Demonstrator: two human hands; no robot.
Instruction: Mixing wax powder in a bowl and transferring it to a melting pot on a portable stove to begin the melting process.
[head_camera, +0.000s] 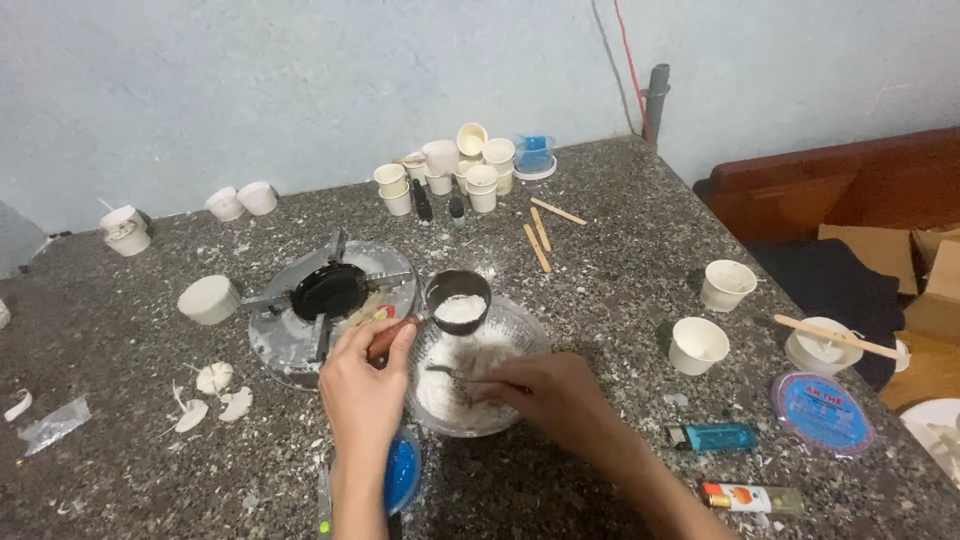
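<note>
At the centre of the frame, the left hand is closed around the wooden handle of a small dark melting pot holding white wax flakes. The handle runs from the pot down and left into the palm. The pot hovers over the upper rim of a clear glass bowl of white flakes. Just right, the right hand pinches a metal spoon, whose shaft points left into the bowl, below the pot. A small burner stove sits left of the pot.
</note>
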